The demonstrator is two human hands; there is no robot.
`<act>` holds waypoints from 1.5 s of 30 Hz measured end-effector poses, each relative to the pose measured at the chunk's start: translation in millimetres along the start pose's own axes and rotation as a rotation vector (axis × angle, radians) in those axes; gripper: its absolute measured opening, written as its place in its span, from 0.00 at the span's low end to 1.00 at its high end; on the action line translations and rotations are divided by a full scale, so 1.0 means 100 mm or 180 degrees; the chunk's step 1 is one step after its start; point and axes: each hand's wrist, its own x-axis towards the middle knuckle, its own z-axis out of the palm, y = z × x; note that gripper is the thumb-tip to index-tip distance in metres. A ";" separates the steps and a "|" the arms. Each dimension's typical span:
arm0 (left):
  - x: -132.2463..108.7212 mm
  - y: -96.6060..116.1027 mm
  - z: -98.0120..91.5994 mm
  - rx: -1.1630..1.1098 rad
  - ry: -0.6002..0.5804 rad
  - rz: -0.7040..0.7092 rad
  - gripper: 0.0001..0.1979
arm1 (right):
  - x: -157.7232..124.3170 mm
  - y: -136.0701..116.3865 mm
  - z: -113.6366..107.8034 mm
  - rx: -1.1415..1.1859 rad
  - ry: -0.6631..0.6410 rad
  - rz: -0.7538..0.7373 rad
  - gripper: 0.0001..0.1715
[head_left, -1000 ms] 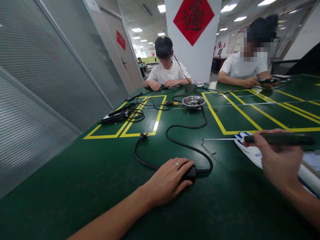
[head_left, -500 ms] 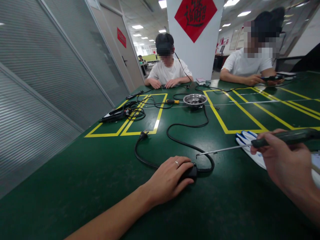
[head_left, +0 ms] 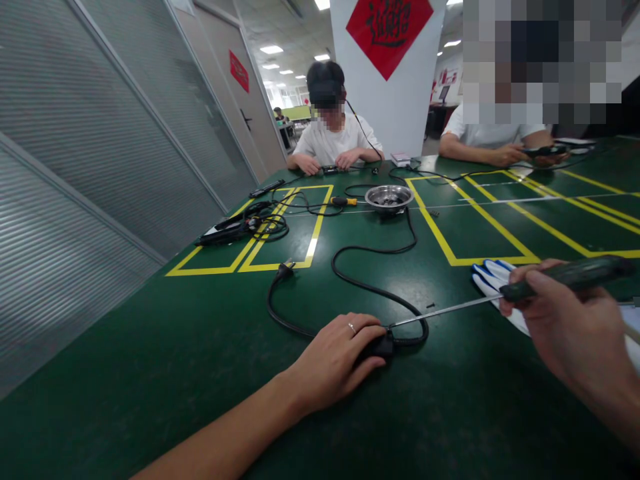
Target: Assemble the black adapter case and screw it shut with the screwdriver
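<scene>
My left hand lies over a small black box on the green table, fingers curled down on it and pressing it flat. A black cable loops away from the box to a plug. My right hand is closed round the dark handle of a long screwdriver. Its thin metal shaft slants down to the left, and the tip meets the box's right end by the cable.
White and blue gloves lie under my right hand. A steel bowl, a yellow-handled screwdriver and a tangle of black cables sit farther back. Two people work at the far edge. Yellow tape marks boxes on the table.
The screwdriver has swung down and to the left, its tip going from above the table near the gloves to the black box. My left hand has stayed on the box.
</scene>
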 end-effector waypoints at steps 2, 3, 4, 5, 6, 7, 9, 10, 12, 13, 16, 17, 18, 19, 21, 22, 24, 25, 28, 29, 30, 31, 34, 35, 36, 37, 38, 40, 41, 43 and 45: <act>0.00 0.01 -0.01 -0.0008 -0.0005 -0.0001 0.19 | -0.01 0.00 0.01 -0.0001 -0.0008 0.0021 0.06; 0.00 0.01 -0.01 -0.0013 -0.0004 0.0000 0.19 | -0.01 0.00 0.01 -0.0005 -0.0015 0.0033 0.06; 0.01 0.01 -0.01 -0.0016 0.0000 0.0005 0.19 | -0.02 -0.01 0.02 -0.0008 -0.0027 0.0040 0.06; 0.01 0.01 -0.01 -0.0018 0.0004 0.0010 0.19 | -0.02 -0.01 0.03 -0.0010 -0.0032 0.0042 0.06; 0.01 0.01 -0.01 -0.0020 0.0009 0.0014 0.19 | -0.02 -0.02 0.03 -0.0011 -0.0034 0.0049 0.06; 0.01 0.01 -0.01 -0.0020 0.0015 0.0019 0.19 | -0.02 -0.03 0.03 -0.0010 -0.0033 0.0053 0.06; 0.01 0.01 0.00 -0.0016 0.0032 0.0029 0.19 | -0.02 -0.04 0.03 -0.0012 -0.0032 0.0068 0.06; 0.01 0.01 0.00 -0.0013 0.0039 0.0033 0.19 | -0.02 -0.04 0.03 -0.0014 -0.0038 0.0077 0.06; 0.01 0.01 0.00 -0.0009 0.0056 0.0042 0.19 | -0.02 -0.03 0.02 -0.0021 -0.0053 0.0084 0.06; 0.01 0.01 0.00 -0.0008 0.0058 0.0043 0.19 | -0.02 -0.03 0.02 -0.0026 -0.0055 0.0085 0.07; 0.01 0.02 -0.01 -0.0004 0.0047 0.0020 0.19 | -0.02 0.00 0.02 -0.0037 -0.0047 0.0077 0.08; 0.01 0.02 -0.01 -0.0001 0.0041 0.0017 0.19 | -0.02 0.00 0.02 -0.0040 -0.0048 0.0078 0.08; 0.01 0.02 -0.01 -0.0002 0.0036 0.0013 0.19 | -0.02 0.00 0.02 -0.0040 -0.0054 0.0082 0.08; 0.01 0.02 -0.01 -0.0005 0.0036 0.0015 0.19 | -0.02 0.00 0.02 -0.0037 -0.0061 0.0080 0.08; 0.01 0.02 -0.01 -0.0018 0.0046 0.0021 0.18 | -0.02 -0.01 0.03 -0.0024 -0.0069 0.0059 0.08; 0.01 0.02 -0.01 -0.0024 0.0056 0.0022 0.18 | -0.01 -0.02 0.03 -0.0013 -0.0063 0.0034 0.07; 0.01 0.01 0.00 -0.0022 0.0068 0.0022 0.18 | -0.01 -0.04 0.03 0.0008 -0.0043 -0.0023 0.07; 0.00 0.01 0.00 -0.0015 0.0071 0.0023 0.18 | 0.00 -0.04 0.03 0.0017 -0.0036 -0.0046 0.07; 0.00 0.01 0.01 -0.0007 0.0082 0.0030 0.18 | 0.00 -0.04 0.02 0.0019 -0.0040 -0.0070 0.06; 0.00 0.01 0.01 -0.0010 0.0088 0.0034 0.18 | 0.00 -0.04 0.02 0.0016 -0.0046 -0.0066 0.06; 0.00 0.01 0.01 -0.0012 0.0102 0.0039 0.18 | -0.01 -0.03 0.02 0.0016 -0.0047 -0.0071 0.06; 0.00 0.00 0.01 -0.0014 0.0115 0.0041 0.18 | -0.01 -0.03 0.02 0.0018 -0.0047 -0.0083 0.06; 0.00 0.00 0.02 -0.0022 0.0134 0.0048 0.18 | -0.02 -0.03 0.02 0.0035 -0.0035 -0.0133 0.06; 0.00 0.00 0.02 -0.0027 0.0128 0.0048 0.18 | -0.02 -0.04 0.02 0.0037 -0.0036 -0.0139 0.06; 0.00 0.00 0.01 -0.0031 0.0114 0.0048 0.17 | -0.02 -0.04 0.02 0.0041 -0.0036 -0.0143 0.06; 0.00 0.00 0.01 -0.0032 0.0098 0.0052 0.17 | -0.02 -0.04 0.02 0.0039 -0.0040 -0.0141 0.06; 0.00 0.00 0.01 -0.0029 0.0086 0.0054 0.17 | -0.01 -0.04 0.02 0.0038 -0.0042 -0.0141 0.05; 0.00 0.01 0.00 -0.0020 0.0055 0.0043 0.18 | -0.01 -0.04 0.02 0.0039 -0.0045 -0.0145 0.05; 0.00 0.01 -0.01 -0.0016 0.0044 0.0036 0.18 | 0.00 -0.04 0.02 0.0039 -0.0045 -0.0146 0.05; 0.01 0.01 -0.01 -0.0002 0.0020 0.0023 0.18 | 0.00 -0.04 0.02 0.0033 -0.0051 -0.0133 0.05; 0.01 0.01 -0.01 0.0031 0.0001 0.0039 0.17 | -0.01 -0.04 0.03 0.0025 -0.0057 -0.0120 0.05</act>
